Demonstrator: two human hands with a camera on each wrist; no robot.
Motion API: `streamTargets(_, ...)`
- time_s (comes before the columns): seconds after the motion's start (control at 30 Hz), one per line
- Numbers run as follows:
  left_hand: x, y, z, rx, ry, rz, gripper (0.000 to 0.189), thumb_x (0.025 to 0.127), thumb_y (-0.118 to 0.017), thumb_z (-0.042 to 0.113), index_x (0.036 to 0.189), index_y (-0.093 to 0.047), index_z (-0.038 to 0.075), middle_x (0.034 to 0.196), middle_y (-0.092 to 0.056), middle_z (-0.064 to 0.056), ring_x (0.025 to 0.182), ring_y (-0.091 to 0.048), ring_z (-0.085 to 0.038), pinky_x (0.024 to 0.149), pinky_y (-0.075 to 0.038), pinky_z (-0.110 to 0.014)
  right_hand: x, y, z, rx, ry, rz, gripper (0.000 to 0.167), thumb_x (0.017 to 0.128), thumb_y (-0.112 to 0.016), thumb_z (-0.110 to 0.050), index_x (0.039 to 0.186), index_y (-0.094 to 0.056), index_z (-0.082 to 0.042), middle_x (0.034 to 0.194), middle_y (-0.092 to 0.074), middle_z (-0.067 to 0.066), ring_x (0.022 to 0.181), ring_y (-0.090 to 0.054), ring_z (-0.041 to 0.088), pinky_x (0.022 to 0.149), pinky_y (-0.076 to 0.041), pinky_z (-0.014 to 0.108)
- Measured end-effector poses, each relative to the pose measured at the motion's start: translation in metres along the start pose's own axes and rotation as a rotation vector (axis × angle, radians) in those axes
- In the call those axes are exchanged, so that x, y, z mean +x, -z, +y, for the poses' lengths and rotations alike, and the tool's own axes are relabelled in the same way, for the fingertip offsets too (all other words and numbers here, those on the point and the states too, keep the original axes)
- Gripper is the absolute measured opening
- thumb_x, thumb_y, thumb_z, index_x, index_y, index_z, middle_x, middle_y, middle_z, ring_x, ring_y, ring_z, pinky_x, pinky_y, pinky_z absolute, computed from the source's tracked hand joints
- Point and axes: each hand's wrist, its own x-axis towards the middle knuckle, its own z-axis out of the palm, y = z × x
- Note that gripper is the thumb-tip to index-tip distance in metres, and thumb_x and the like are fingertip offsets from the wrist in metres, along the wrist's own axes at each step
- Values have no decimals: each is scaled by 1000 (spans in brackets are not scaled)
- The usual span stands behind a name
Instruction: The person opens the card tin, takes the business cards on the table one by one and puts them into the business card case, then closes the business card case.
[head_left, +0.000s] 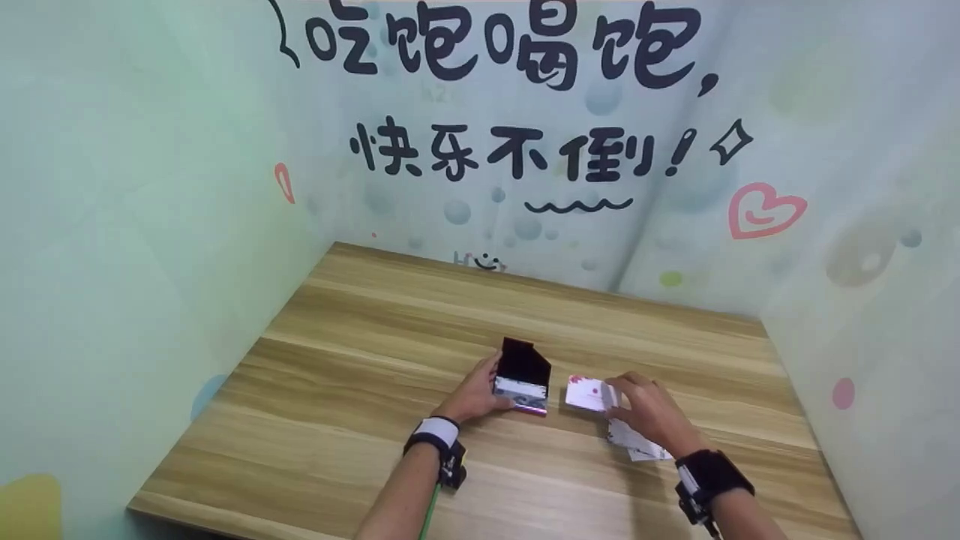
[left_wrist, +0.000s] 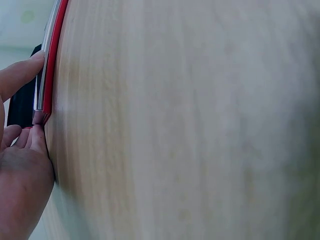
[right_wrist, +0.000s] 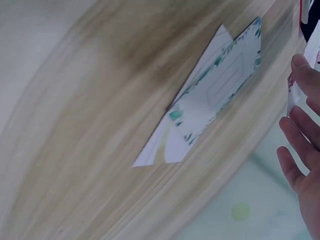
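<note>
My left hand (head_left: 474, 391) grips a small card case (head_left: 523, 366), thumb on its near part and fingers along its left side. The case lies unfolded, its black lid flap at the far side and a pale patterned card showing in the near part. In the left wrist view its silvery edge and red side (left_wrist: 56, 55) show between thumb and fingers. My right hand (head_left: 651, 411) pinches a white card (head_left: 587, 393) with pink floral corners, just right of the case. Several white cards (right_wrist: 215, 90), the top one bordered with green leaves, lie overlapping on the table below that hand.
The wood-grain tabletop (head_left: 360, 322) is enclosed by printed walls at the left, back and right. Dark lettering (head_left: 517, 150) covers the back wall. Each wrist wears a strapped camera, and a green cable (head_left: 430, 510) runs along the left forearm.
</note>
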Motion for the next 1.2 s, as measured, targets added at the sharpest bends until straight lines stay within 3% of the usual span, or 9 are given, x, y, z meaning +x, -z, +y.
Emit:
streamTargets(0.23,-2,1,1,-8,2,3,100,76,-77,-2,157,-17,-5,159,-26,-32,147,-32,-46,124,-32,-48,21,-7,-14,5,45,17,40,76,-85,-12,110,-70,3,103,-69,16,95,-68,35,83,-60,49)
streamTargets(0.47,-2,1,1,12,-32,4,98,77,-77,-3,156,-19,-8,159,-26,-33,145,-34,-48,123,-33,-51,36,-14,-29,32,59,-2,31,77,-84,-11,103,-71,0,101,-70,15,93,-69,33,81,-60,48)
streamTargets(0.77,0,1,-3,3,-43,1,100,75,-78,-3,156,-18,-9,156,-31,-34,144,-36,-47,122,-34,-50,49,-27,-42,11,93,38,29,75,-85,-11,99,-72,-1,97,-69,16,88,-69,34,76,-60,48)
streamTargets(1.0,0,0,-3,-12,-26,13,102,73,-78,-3,156,-18,-8,155,-33,-33,144,-37,-46,123,-34,-49,67,-35,-56,16,112,25,28,74,-84,-7,99,-74,-2,97,-69,17,85,-68,34,76,-59,49)
streamTargets(1.2,-1,-1,-1,6,-50,19,99,74,-77,-3,155,-20,-9,156,-31,-33,144,-38,-45,123,-33,-48,74,-47,-67,14,133,38,26,76,-81,-3,102,-77,-2,95,-69,19,84,-68,34,75,-60,47)
